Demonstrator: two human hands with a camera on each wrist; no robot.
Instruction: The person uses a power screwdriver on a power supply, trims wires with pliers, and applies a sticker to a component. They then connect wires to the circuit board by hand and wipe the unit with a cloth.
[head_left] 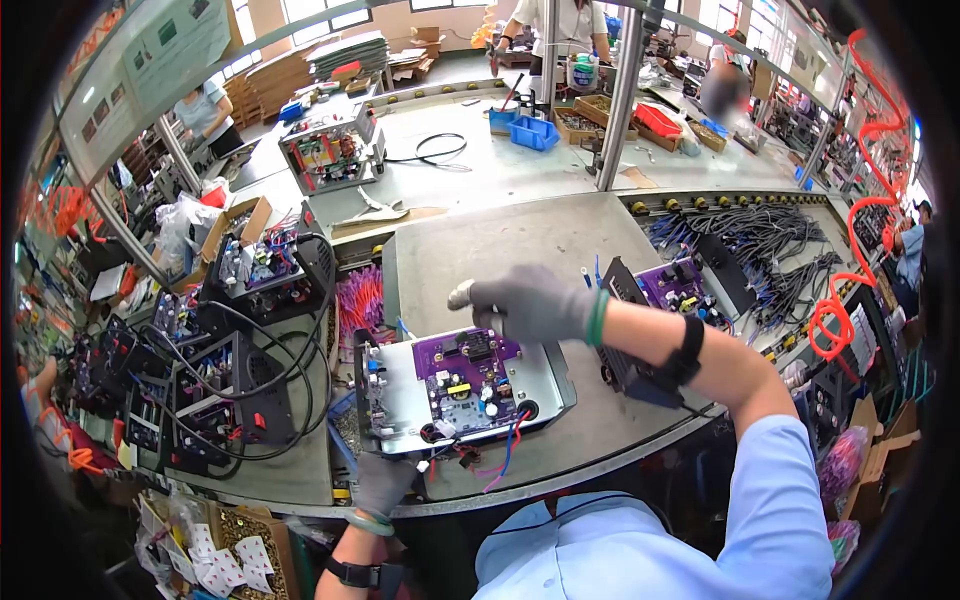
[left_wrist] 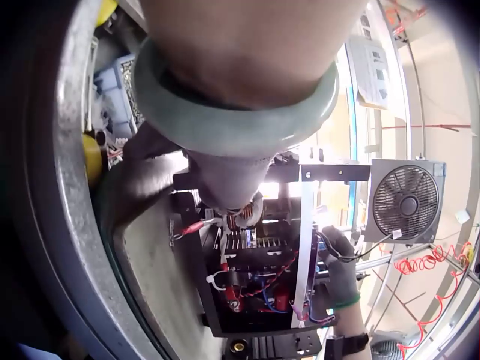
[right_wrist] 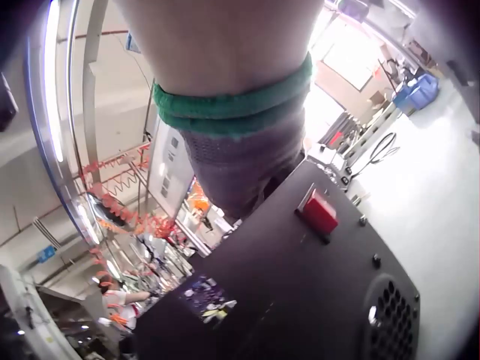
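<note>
1. Head view first: the metal case point(head_left: 400, 385) sits flat on the counter point(head_left: 500, 240), right in front of the person. Its long side runs left to right, with the right end angled a bit away from them. A purple circuit board point(head_left: 470, 370) is bedded in it, and red and blue wires point(head_left: 510, 450) trail over the near edge.
2. The left hand point(head_left: 385, 480) comes up from below at the near left corner, and its gloved fingers look closed on that edge. So it's grasping the case, and it's the hand with actual contact.
3. The right hand point(head_left: 530, 305) is over the far right side of the case, fingers pointing left across the board. From the head view I can't tell if it's touching the far wall or hanging above it. The left wrist view shows it point(left_wrist: 341, 274) just beside that wall's edge, but grip or no grip, can't say.
4. The case lies below the right hand and toward the person.
5. Further out: a black box point(head_left: 630, 365) lies under the right forearm, just beside the case's right end.
</note>
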